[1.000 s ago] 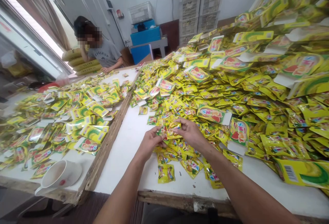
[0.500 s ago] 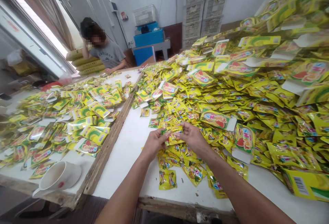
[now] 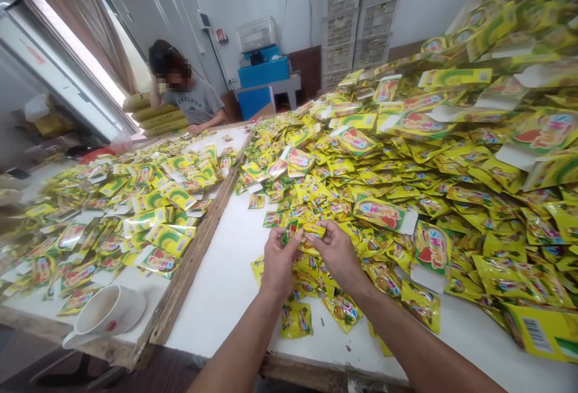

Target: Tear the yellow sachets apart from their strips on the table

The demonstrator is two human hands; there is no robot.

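Note:
My left hand (image 3: pixel 278 260) pinches a small yellow-and-green sachet (image 3: pixel 291 228) between thumb and fingers. Close beside it, my right hand (image 3: pixel 339 256) is closed on a yellow sachet (image 3: pixel 315 230); whether the two are joined I cannot tell. Both hands are just above the near edge of a large heap of similar sachets (image 3: pixel 356 170). Below my wrists, a loose sachet (image 3: pixel 297 320) lies flat on the white table (image 3: pixel 217 272). Right of my hands, a printed flat carton (image 3: pixel 431 248) with an open white flap rests on the heap.
A wooden strip (image 3: pixel 198 242) divides the table. Left of it lie many yellow cartons (image 3: pixel 167 242) and a white mug (image 3: pixel 108 315) near the front edge. Across the table sits a person in a grey shirt (image 3: pixel 198 107). Stacked plastic crates (image 3: pixel 341 26) stand against the wall.
My left hand has turned more upright, its fingers now pointing up beside the sachet. The right hand stays about where it was. The view has shifted slightly.

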